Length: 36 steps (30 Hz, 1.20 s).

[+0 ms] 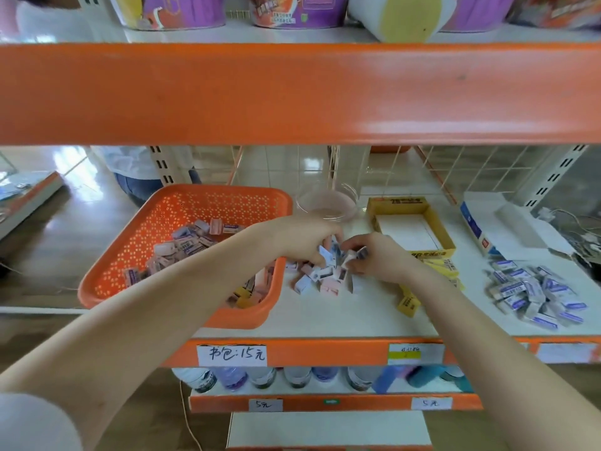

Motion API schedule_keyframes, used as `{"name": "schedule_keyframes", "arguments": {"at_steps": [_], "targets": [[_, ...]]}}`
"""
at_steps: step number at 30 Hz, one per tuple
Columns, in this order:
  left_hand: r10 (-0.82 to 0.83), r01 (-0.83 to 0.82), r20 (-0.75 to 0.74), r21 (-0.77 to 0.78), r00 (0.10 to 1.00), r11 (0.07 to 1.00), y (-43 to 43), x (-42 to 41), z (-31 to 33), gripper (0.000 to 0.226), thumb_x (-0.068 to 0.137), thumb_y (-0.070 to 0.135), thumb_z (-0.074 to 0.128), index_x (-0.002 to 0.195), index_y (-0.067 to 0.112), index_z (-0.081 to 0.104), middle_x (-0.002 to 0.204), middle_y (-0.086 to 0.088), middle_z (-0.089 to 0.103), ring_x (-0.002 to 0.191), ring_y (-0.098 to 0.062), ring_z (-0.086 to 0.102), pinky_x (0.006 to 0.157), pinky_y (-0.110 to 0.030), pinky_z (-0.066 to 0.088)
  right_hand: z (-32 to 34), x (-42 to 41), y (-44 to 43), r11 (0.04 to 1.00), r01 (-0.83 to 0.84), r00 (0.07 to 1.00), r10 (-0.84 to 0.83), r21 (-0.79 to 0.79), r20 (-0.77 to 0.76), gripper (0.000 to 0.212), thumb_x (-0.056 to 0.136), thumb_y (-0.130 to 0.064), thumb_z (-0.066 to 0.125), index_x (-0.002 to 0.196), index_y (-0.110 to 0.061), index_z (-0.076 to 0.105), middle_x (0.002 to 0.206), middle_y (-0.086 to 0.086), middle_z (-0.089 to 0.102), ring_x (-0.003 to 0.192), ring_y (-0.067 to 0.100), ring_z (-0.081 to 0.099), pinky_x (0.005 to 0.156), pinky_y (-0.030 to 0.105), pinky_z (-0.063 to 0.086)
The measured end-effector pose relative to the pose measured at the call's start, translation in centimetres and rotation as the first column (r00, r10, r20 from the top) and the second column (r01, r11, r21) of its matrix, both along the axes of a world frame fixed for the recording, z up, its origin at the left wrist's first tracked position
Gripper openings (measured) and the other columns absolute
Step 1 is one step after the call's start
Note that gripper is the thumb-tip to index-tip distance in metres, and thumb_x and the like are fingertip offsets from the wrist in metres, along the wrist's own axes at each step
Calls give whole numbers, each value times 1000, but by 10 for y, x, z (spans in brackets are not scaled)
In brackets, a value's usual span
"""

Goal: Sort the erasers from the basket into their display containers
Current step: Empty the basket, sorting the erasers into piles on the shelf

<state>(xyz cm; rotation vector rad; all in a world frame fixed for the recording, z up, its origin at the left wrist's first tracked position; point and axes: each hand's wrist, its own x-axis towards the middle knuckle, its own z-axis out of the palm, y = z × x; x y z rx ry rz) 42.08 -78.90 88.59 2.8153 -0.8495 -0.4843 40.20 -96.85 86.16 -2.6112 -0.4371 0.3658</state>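
Purple tubs (182, 11) overhead, bottles (260, 377) below a handwritten price label (232, 354), cables (582, 236) far right.

Looking at smooth, faintly shiny perforated orange plastic in the basket (182, 209); finding printed paper sleeves around the erasers (322, 276); seeing clear glossy plastic or glass in the bowl (327, 203), matt yellow cardboard in the box (439, 232), glossy orange paint on the metal shelf rail (292, 92), a smooth white shelf board (325, 317) and reflecting polished floor tiles (312, 164).
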Motion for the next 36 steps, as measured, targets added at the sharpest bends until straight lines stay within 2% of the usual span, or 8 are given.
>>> {"name": "schedule_keyframes", "arguments": {"at_steps": [5,8,14,19,22,27,30,36], "targets": [[-36,28,89,100,995,995,-1,-6,-4,68,78,35,74,137,25,41,103,13,63,87,-8,53,82,-37,51,-4,-3,6,994,46,999,-47,96,2,49,83,-15,64,129,-26,53,115,-1,63,96,15,56,76,21,38],[-16,3,152,85,988,996,0,-5,-3,76,75,43,75,139,23,39,107,14,64,95,-12,60,81,-32,49,0,-3,4,993,35,997,-27,109,-73,67,84,-16,65,144,-25,35,128,-1,57,107,17,57,89,24,42],[117,-84,207,-161,971,983,17,-15,10,70,81,36,70,142,25,38,123,12,58,104,-11,55,87,-22,42,14,-8,2,986,-11,987,37,167,-157,76,86,-3,54,149,-26,19,130,4,51,108,21,58,92,30,46],[350,-241,209,-416,913,877,53,-23,24,55,85,23,67,135,22,46,119,10,59,102,-3,54,86,-16,43,16,-3,12,984,-46,992,66,173,-108,72,85,5,45,146,-28,28,123,-3,53,106,18,57,88,32,52],[463,-327,194,-481,865,814,80,-33,25,43,86,23,67,127,22,55,112,12,61,95,0,54,76,-5,38,24,2,24,983,-79,997,80,164,-2,60,84,8,41,132,-26,49,102,-8,62,87,13,62,67,15,50],[549,-431,198,-430,812,793,123,-52,15,39,85,29,67,123,22,60,115,10,62,97,0,52,80,-10,34,49,11,58,936,-133,990,112,326,82,45,85,4,48,108,-32,61,88,-11,67,79,9,67,75,28,57],[601,-522,147,-364,785,771,144,-64,9,38,85,30,66,123,24,61,114,10,62,98,-4,56,79,-12,38,58,11,87,905,-227,974,205,360,99,38,86,1,54,106,-30,62,89,-10,68,79,7,67,76,25,57],[628,-611,33,-199,777,766,163,-87,-6,43,86,30,66,127,24,56,115,5,62,97,-11,58,79,-18,45,45,19,139,911,-340,940,322,232,113,29,87,-10,58,107,-30,65,93,-14,66,86,0,60,77,14,49]]}}
